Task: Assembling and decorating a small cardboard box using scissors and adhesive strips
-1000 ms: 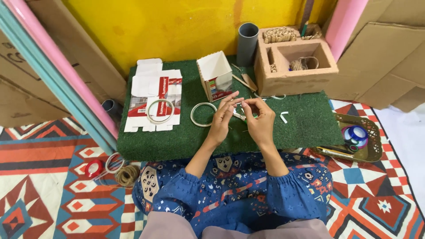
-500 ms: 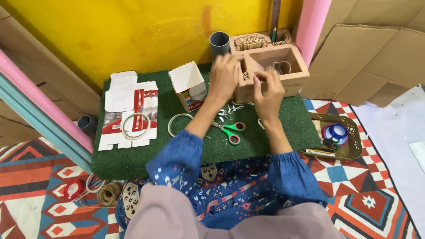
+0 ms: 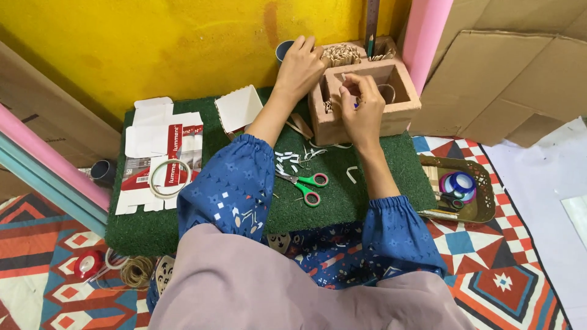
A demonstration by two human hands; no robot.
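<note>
Cardboard forms the open box (image 3: 365,98) at the far edge of the green turf mat (image 3: 244,208), against the yellow wall (image 3: 153,43). Your right hand (image 3: 362,109) is over the box's front compartment, its grip pressed together on a small pale strip (image 3: 343,77) held above the opening; what the strip is made of cannot be told. Your left hand (image 3: 299,66) rests on the box's left rear corner, fingers curled over the edge, which appears to steady the box; its grip encloses nothing visible. Green-and-red-handled scissors (image 3: 302,185) lie on the mat just behind your forearms, among white paper offcuts (image 3: 292,160), within easy reach. A flattened carton (image 3: 156,156) with a pale ring (image 3: 169,177) on it lies to the left. A brass-coloured tray (image 3: 483,205) holding tape rolls sits to the right, on the patterned rug (image 3: 489,269).
</note>
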